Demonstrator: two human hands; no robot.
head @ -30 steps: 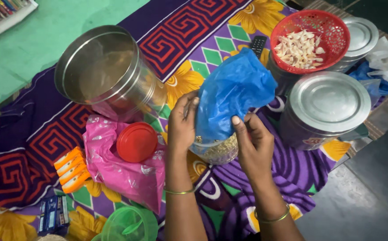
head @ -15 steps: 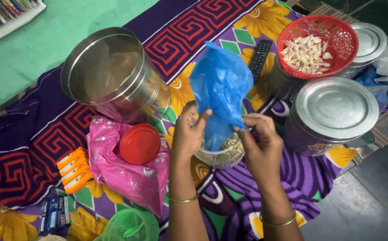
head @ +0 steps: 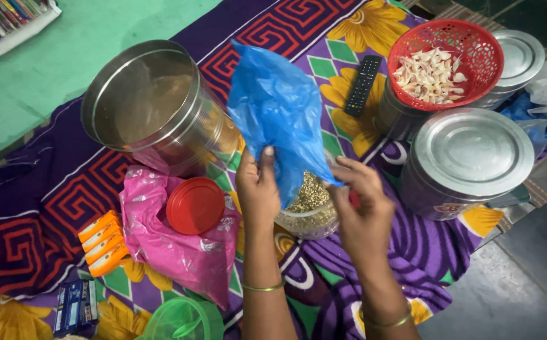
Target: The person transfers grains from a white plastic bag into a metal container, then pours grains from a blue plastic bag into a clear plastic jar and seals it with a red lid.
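the blue plastic bag [head: 278, 110] rises upturned above a small clear jar [head: 308, 217] of pale seeds, its lower edge pinched from both sides; the left hand [head: 257, 189] grips the bag's near edge, thumb pointing up; the right hand [head: 362, 211] is closed on the opposite edge, fingers curled, just beside the jar's rim; both forearms reach up from the lower frame, each with a thin bangle; the jar stands on a patterned cloth [head: 273, 25] between a pink bag [head: 179, 249] carrying a red lid [head: 195, 205] and a lidded steel tin [head: 468, 157].
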